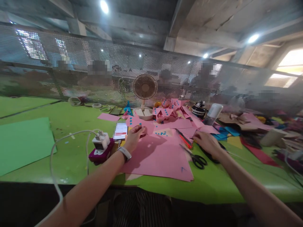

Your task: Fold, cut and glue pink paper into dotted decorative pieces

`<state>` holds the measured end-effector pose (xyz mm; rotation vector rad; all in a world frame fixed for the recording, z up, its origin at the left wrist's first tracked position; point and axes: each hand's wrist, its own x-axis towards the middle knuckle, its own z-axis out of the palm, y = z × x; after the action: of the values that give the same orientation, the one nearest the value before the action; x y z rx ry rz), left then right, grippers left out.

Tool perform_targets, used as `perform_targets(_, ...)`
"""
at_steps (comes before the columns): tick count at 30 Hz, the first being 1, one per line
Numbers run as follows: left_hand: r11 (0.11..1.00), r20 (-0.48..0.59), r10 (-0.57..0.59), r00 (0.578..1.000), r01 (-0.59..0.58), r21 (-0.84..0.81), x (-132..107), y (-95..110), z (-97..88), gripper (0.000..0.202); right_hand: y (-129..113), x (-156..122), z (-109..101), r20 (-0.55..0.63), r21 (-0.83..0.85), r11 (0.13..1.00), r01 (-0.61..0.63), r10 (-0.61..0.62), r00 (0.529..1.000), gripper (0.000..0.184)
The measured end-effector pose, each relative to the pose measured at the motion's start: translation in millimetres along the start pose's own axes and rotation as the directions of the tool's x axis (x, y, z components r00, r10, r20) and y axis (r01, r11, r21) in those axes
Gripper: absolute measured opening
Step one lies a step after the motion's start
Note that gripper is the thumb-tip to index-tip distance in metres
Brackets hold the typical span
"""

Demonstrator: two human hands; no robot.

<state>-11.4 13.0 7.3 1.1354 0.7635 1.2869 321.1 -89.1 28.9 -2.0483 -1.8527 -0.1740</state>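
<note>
My left hand (135,136), with a white watch on its wrist, reaches over a large pink paper sheet (156,156) and pinches something small and dark at the fingertips, by a pink piece with blue dots (134,121). My right hand (205,142) rests knuckles-up at the sheet's right edge, fingers curled near a red-orange cutter (185,139). What the right hand holds, if anything, is hidden. Black-handled scissors (197,159) lie just in front of it.
A small desk fan (145,94) stands behind a heap of pink dotted paper shapes (170,112). A white charger on a purple box (101,147) with a cable sits left. Green paper (22,143) lies far left. Paper scraps crowd the right. A mesh fence runs behind the green table (213,186).
</note>
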Motion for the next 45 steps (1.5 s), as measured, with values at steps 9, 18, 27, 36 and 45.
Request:
perform_targets(9, 0.999, -0.037, -0.024, 0.999, 0.023, -0.024, -0.9, 0.8, 0.8, 0.029, -87.3, 76.0, 77.1, 0.085, 0.284, 0.944, 0.168, -0.199, 0.976, 0.012)
perform_targets(18, 0.999, -0.011, -0.052, 0.999, 0.052, 0.013, -0.5, -1.7, 1.4, 0.022, -91.4, 91.5, 91.7, 0.182, 0.346, 0.926, 0.148, -0.222, 0.958, 0.013)
perform_targets(27, 0.998, -0.024, -0.063, 0.998, 0.064, 0.026, -2.2, -0.2, 2.2, 0.025, -86.0, 98.2, 102.7, 0.221, 0.428, 0.902, 0.065, -0.174, 0.96, 0.016)
perform_targets(36, 0.997, -0.006, -0.068, 0.998, 0.068, 0.037, -2.4, 0.1, 2.6, 0.025, -84.0, 96.0, 104.2, 0.175, 0.529, 0.848, 0.032, -0.146, 0.974, 0.003)
perform_targets(45, 0.997, 0.013, -0.067, 0.998, 0.067, 0.028, -4.3, -0.6, 4.6, 0.024, -91.1, 86.8, 79.1, 0.139, 0.789, 0.613, -0.049, -0.099, 0.985, 0.024)
